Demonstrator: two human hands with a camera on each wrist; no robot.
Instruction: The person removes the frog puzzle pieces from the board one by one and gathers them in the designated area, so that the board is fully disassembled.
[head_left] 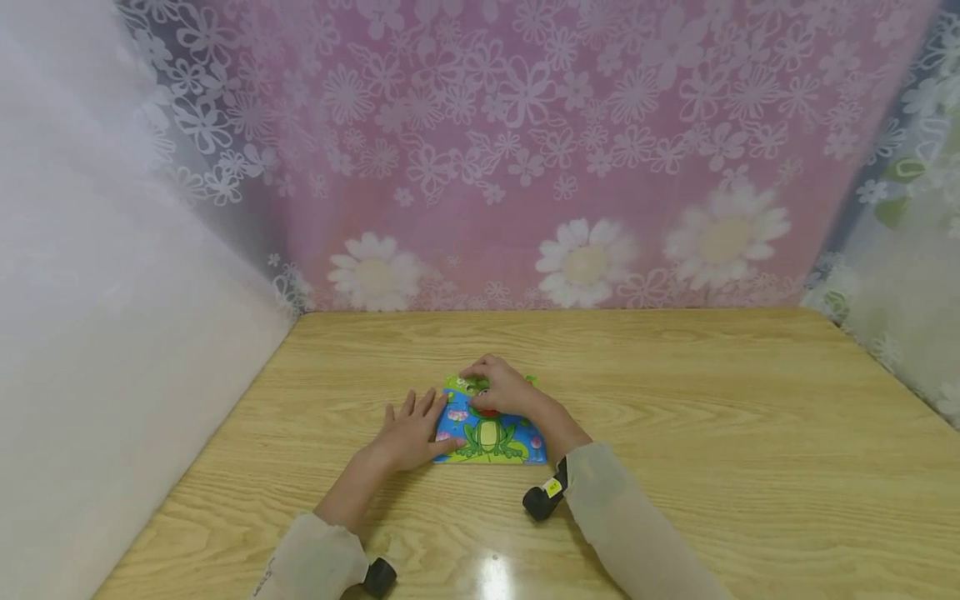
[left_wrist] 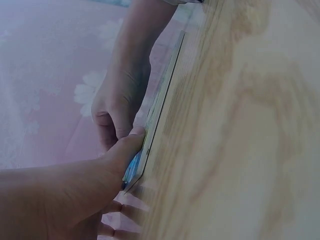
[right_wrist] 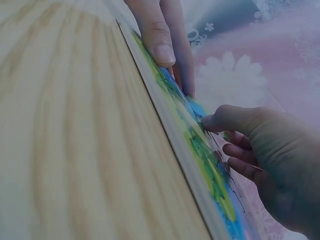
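Observation:
A colourful flat frog jigsaw puzzle (head_left: 528, 450) lies on the wooden table, with a green frog (head_left: 489, 435) on a blue ground. My left hand (head_left: 408, 437) rests at its left edge, fingers spread on the table and the thumb laid across the lower left corner. Over the upper middle, my right hand (head_left: 506, 390) covers part of the frog's head. In the right wrist view, its thumb and curled fingers pinch a slightly raised blue puzzle piece (right_wrist: 196, 107). Most of that piece is hidden by the hand.
The wood-grain table (head_left: 712, 433) runs back to a pink floral curtain (head_left: 480, 192). A pale sheet (head_left: 135, 317) closes the left side, and a flowered one (head_left: 907, 250) the right. Black wrist devices (head_left: 542, 502) sit by the sleeves.

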